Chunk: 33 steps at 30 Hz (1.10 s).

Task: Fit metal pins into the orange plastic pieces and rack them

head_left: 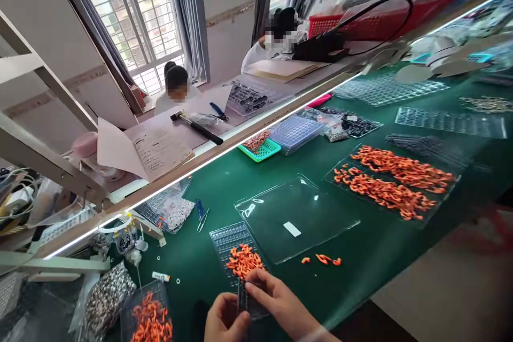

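At the near edge of the green table, my left hand (226,318) and my right hand (276,296) are both closed on a narrow dark strip-like piece (242,296). Its exact kind is unclear, since my fingers cover part of it. Just beyond my fingertips, small orange curved parts (243,261) lie heaped on a clear compartment tray (226,235). Right of that tray rests a flat clear plastic tray (276,219) with a white label. A few loose orange parts (326,259) lie on the table beyond my right hand.
A box of orange parts (150,320) and a bag of small metallic parts (110,294) stand at left. Tweezers (203,220) lie farther back. Rows of orange parts (401,165) fill a tray at right. A lit shelf edge (224,147) crosses behind; two people sit beyond it.
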Each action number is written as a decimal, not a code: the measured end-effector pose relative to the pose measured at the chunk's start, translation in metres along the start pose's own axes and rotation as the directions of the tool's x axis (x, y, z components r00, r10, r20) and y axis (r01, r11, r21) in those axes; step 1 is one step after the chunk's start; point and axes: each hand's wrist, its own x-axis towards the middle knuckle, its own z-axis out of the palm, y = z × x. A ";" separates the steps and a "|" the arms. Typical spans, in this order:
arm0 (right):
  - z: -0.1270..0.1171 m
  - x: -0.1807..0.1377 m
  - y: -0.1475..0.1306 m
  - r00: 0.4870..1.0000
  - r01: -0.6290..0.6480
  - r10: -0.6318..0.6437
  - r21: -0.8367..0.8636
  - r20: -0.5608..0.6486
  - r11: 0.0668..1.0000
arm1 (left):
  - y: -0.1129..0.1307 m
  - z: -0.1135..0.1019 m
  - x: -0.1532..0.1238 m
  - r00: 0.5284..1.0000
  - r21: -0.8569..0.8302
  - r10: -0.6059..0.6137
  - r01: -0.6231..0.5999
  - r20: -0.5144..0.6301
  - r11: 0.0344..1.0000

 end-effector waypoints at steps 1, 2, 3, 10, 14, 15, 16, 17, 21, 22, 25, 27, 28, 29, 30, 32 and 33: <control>-0.003 0.000 -0.003 1.000 -0.016 0.016 0.017 0.004 1.000 | 0.007 0.006 -0.001 1.000 0.001 0.001 -0.002 0.017 1.000; -0.005 0.000 -0.005 0.999 -0.033 0.033 0.033 0.013 0.999 | 0.015 0.009 -0.003 1.000 0.006 -0.006 0.006 0.027 1.000; -0.006 0.000 -0.006 0.999 -0.049 0.047 0.048 0.023 0.998 | 0.023 0.010 -0.005 0.999 0.014 -0.021 0.021 0.032 1.000; 0.006 -0.013 -0.001 0.990 -0.102 0.086 0.141 0.112 0.985 | 0.051 -0.010 -0.028 0.997 -0.001 -0.074 0.074 -0.004 0.997; 0.017 -0.025 0.005 0.990 -0.118 0.102 0.176 0.101 0.977 | 0.049 -0.023 -0.041 0.994 -0.127 -0.073 0.062 -0.082 0.990; 0.020 -0.028 0.007 0.990 -0.119 0.103 0.181 0.093 0.976 | 0.048 -0.024 -0.044 0.992 -0.190 -0.073 0.052 -0.104 0.980; 0.023 -0.031 0.008 0.991 -0.119 0.105 0.185 0.083 0.976 | 0.047 -0.025 -0.047 0.990 -0.250 -0.074 0.043 -0.119 0.967; 0.026 -0.035 0.009 0.992 -0.118 0.106 0.185 0.074 0.976 | 0.046 -0.026 -0.051 0.990 -0.295 -0.076 0.038 -0.121 0.955; 0.038 -0.051 0.011 0.994 -0.104 0.097 0.161 0.048 0.981 | 0.038 -0.026 -0.061 0.995 -0.296 -0.067 0.043 -0.070 0.954; 0.040 -0.055 0.010 0.995 -0.096 0.089 0.149 0.049 0.984 | 0.036 -0.027 -0.063 0.996 -0.285 -0.064 0.044 -0.062 0.957; 0.044 -0.067 0.006 0.993 -0.079 0.069 0.106 0.090 0.991 | 0.032 -0.028 -0.069 0.996 -0.271 -0.059 0.039 -0.066 0.962; 0.047 -0.072 0.004 0.990 -0.075 0.065 0.081 0.123 0.994 | 0.032 -0.029 -0.073 0.995 -0.268 -0.056 0.033 -0.077 0.963; 0.049 -0.074 0.004 0.989 -0.074 0.064 0.072 0.133 0.995 | 0.033 -0.029 -0.076 0.995 -0.267 -0.054 0.031 -0.079 0.963; 0.051 -0.075 0.004 0.988 -0.071 0.062 0.066 0.138 0.995 | 0.033 -0.029 -0.078 0.996 -0.263 -0.052 0.031 -0.075 0.964; 0.053 -0.076 0.004 0.988 -0.069 0.060 0.060 0.142 0.996 | 0.034 -0.029 -0.081 0.997 -0.256 -0.049 0.030 -0.067 0.966; 0.058 -0.078 0.005 0.987 -0.067 0.059 0.049 0.152 0.997 | 0.037 -0.030 -0.085 0.998 -0.237 -0.041 0.028 -0.049 0.971; 0.059 -0.079 0.006 0.985 -0.068 0.061 0.043 0.161 0.997 | 0.038 -0.031 -0.087 0.998 -0.226 -0.037 0.026 -0.044 0.974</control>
